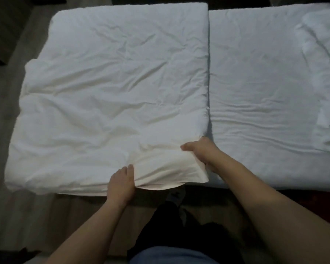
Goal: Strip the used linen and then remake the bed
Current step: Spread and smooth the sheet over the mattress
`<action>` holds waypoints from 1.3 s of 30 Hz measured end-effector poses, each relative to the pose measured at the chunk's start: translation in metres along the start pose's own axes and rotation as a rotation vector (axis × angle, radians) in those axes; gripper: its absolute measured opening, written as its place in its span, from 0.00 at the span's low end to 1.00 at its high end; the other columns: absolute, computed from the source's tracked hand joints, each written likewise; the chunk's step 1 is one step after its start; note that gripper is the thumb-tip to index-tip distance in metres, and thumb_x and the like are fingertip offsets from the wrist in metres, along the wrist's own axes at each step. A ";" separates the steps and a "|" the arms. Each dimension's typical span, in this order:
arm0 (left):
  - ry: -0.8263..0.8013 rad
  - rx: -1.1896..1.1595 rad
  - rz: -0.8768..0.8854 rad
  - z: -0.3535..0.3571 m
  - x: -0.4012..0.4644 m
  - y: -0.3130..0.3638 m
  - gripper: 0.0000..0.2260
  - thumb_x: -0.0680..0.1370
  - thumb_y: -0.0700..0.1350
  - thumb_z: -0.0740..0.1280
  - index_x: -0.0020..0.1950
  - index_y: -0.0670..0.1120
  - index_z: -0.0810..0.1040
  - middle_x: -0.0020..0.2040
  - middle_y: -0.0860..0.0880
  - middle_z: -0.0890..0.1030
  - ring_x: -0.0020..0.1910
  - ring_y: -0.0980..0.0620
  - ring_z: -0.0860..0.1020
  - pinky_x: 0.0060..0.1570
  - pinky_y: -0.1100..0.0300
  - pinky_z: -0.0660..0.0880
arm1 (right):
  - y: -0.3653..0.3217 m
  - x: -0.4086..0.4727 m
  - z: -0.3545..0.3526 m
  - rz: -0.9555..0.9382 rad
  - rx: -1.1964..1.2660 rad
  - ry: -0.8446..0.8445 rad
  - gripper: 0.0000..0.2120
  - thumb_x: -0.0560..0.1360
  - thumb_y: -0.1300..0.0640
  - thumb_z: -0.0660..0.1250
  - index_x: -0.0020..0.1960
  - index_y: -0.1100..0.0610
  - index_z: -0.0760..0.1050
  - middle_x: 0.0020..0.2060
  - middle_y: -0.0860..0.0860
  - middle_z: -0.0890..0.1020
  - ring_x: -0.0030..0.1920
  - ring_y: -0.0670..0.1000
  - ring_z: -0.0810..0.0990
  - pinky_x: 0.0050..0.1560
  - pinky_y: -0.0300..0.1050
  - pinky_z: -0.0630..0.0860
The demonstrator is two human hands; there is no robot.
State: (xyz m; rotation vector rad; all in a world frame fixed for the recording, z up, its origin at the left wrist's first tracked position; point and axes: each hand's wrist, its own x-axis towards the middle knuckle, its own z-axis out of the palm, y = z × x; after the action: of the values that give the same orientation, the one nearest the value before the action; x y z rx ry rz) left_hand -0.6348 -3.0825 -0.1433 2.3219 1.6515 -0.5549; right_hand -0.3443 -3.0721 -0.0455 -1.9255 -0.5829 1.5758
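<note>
A white duvet point(107, 103) lies folded and wrinkled over the left bed, reaching its near edge. My left hand point(121, 184) grips the duvet's near edge, fingers on top of the cloth. My right hand point(200, 152) holds the near right corner of the duvet, thumb on top and fingers tucked under the fabric; that corner flap point(179, 174) is slightly lifted. The right bed point(259, 96) carries a smooth white sheet, and a second bundle of white linen point(324, 73) lies crumpled at its far right.
A narrow gap point(209, 73) separates the two beds. Wooden floor point(6, 111) runs along the left side. My dark trousers and a shoe point(176, 195) show below the bed's near edge.
</note>
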 end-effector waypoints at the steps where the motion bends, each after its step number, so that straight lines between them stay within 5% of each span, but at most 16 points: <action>1: -0.027 0.019 -0.047 -0.009 0.004 0.005 0.18 0.76 0.42 0.58 0.67 0.42 0.68 0.58 0.43 0.78 0.54 0.40 0.78 0.50 0.50 0.75 | -0.001 0.004 -0.006 -0.008 -0.010 -0.022 0.36 0.58 0.51 0.77 0.64 0.58 0.72 0.55 0.54 0.82 0.49 0.56 0.83 0.54 0.55 0.81; 5: -0.125 0.071 -0.033 -0.049 0.019 0.036 0.10 0.78 0.44 0.61 0.58 0.46 0.71 0.53 0.47 0.80 0.50 0.44 0.80 0.45 0.54 0.73 | -0.018 0.020 -0.044 -0.022 -0.006 -0.056 0.29 0.65 0.59 0.77 0.63 0.60 0.72 0.55 0.55 0.81 0.51 0.57 0.81 0.56 0.54 0.79; 8: -0.099 0.116 -0.052 -0.081 0.030 0.079 0.10 0.77 0.44 0.61 0.58 0.47 0.73 0.53 0.46 0.80 0.50 0.44 0.80 0.47 0.54 0.73 | -0.040 0.033 -0.095 -0.069 -0.040 -0.056 0.33 0.61 0.56 0.78 0.63 0.60 0.71 0.56 0.55 0.80 0.51 0.58 0.80 0.55 0.52 0.79; 13: 0.000 0.063 -0.102 -0.136 0.051 0.228 0.10 0.77 0.44 0.60 0.57 0.45 0.75 0.53 0.44 0.80 0.50 0.41 0.79 0.48 0.53 0.73 | -0.079 0.037 -0.249 -0.178 -0.167 -0.009 0.29 0.66 0.57 0.76 0.62 0.61 0.69 0.53 0.57 0.77 0.48 0.58 0.79 0.50 0.52 0.78; 17: 0.088 -0.077 -0.022 -0.218 0.094 0.386 0.12 0.76 0.43 0.61 0.57 0.45 0.77 0.54 0.42 0.80 0.51 0.40 0.79 0.48 0.53 0.74 | -0.140 0.019 -0.419 -0.383 -0.350 0.209 0.39 0.68 0.52 0.75 0.73 0.61 0.63 0.66 0.60 0.73 0.62 0.62 0.75 0.62 0.52 0.72; 20: 0.237 -0.246 0.048 -0.298 0.146 0.499 0.11 0.77 0.45 0.63 0.55 0.43 0.79 0.52 0.40 0.81 0.51 0.39 0.79 0.45 0.55 0.73 | -0.191 0.007 -0.544 -0.508 -0.532 0.543 0.33 0.75 0.45 0.68 0.74 0.57 0.63 0.70 0.59 0.70 0.67 0.62 0.70 0.64 0.54 0.68; 23: 0.348 -0.534 0.106 -0.361 0.196 0.613 0.11 0.78 0.48 0.64 0.50 0.41 0.80 0.49 0.40 0.82 0.49 0.38 0.80 0.41 0.58 0.69 | -0.198 0.008 -0.655 -0.452 -0.648 0.854 0.28 0.77 0.51 0.63 0.75 0.53 0.61 0.72 0.58 0.66 0.70 0.62 0.67 0.68 0.60 0.65; 25: 0.230 -0.786 0.250 -0.374 0.214 0.673 0.09 0.78 0.45 0.65 0.50 0.40 0.80 0.50 0.42 0.83 0.52 0.41 0.80 0.43 0.59 0.72 | -0.171 0.018 -0.694 -0.400 -0.683 0.886 0.30 0.77 0.53 0.61 0.77 0.54 0.56 0.74 0.57 0.62 0.72 0.62 0.63 0.70 0.59 0.63; 28: -0.050 -0.751 0.375 -0.346 0.220 0.716 0.17 0.77 0.37 0.62 0.65 0.43 0.78 0.65 0.45 0.78 0.64 0.47 0.76 0.64 0.60 0.70 | -0.107 0.040 -0.696 -0.282 -0.645 0.757 0.32 0.78 0.50 0.60 0.78 0.54 0.51 0.76 0.57 0.57 0.72 0.62 0.62 0.70 0.58 0.62; 32: -0.216 -0.301 0.330 -0.289 0.203 0.680 0.18 0.81 0.38 0.58 0.70 0.44 0.74 0.71 0.44 0.72 0.68 0.45 0.71 0.66 0.58 0.65 | -0.030 0.057 -0.643 -0.116 -0.623 0.515 0.34 0.76 0.53 0.62 0.77 0.55 0.52 0.76 0.58 0.53 0.71 0.62 0.63 0.71 0.55 0.62; 39: -0.115 -0.335 0.029 -0.239 0.161 0.519 0.19 0.82 0.47 0.58 0.73 0.49 0.68 0.73 0.48 0.69 0.69 0.46 0.69 0.66 0.53 0.67 | 0.001 0.051 -0.485 -0.188 -0.752 0.183 0.33 0.77 0.52 0.60 0.78 0.58 0.51 0.76 0.57 0.54 0.73 0.60 0.60 0.71 0.53 0.62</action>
State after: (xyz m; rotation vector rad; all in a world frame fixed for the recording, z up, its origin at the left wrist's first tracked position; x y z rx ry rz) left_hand -0.0588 -3.0222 -0.0118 2.0306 1.5227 -0.3644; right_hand 0.1406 -3.1168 -0.0171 -2.4090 -1.3717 1.1200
